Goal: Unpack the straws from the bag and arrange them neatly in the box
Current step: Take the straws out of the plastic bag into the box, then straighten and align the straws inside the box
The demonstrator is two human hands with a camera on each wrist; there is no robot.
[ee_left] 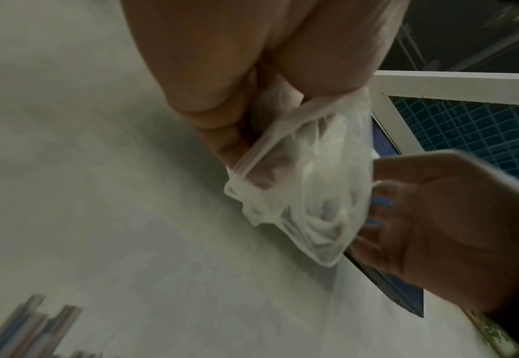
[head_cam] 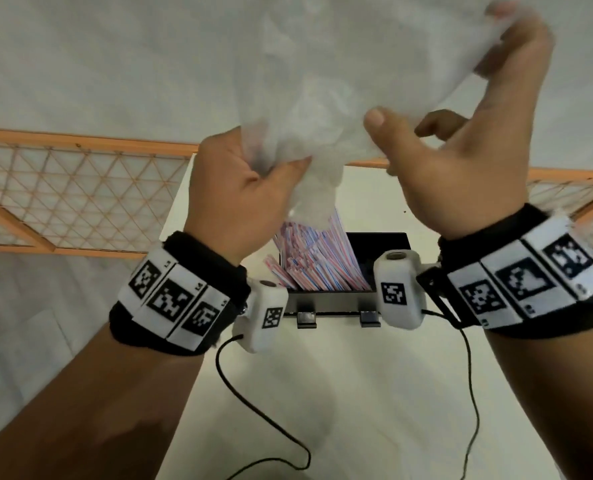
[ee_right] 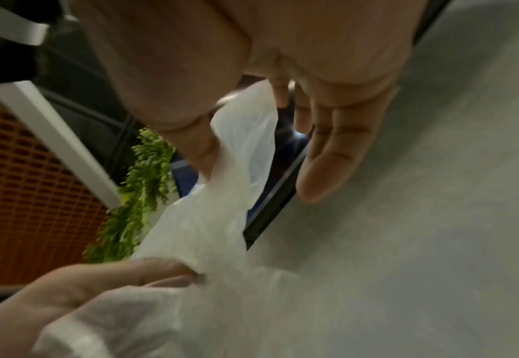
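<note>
A crumpled clear plastic bag is held up in the air above a white table. Its lower part is clenched in the left hand, whose fingers are curled tightly round the gathered plastic; in the left wrist view the bunched film is seen pressed between fingers and palm. Its upper corner is pinched by the right hand, raised higher, the plastic caught between thumb and fingers while the little finger is left straight, as the right wrist view shows.

Below the bag, red, white and blue striped straws are piled in a black box that stands on the table. The heap leans to the left side of the box, and a few ends are seen poking over its left wall. The right part of the box is dark, and what lies there cannot be told. The top of the heap is hidden by the hanging end of the bag and by the left hand. The near wall of the box is partly covered by the two white wrist cameras, from which black cables trail across the table.

Beyond the table, an orange wooden frame with a mesh panel is seen. Green foliage is visible in the right wrist view, blurred.
</note>
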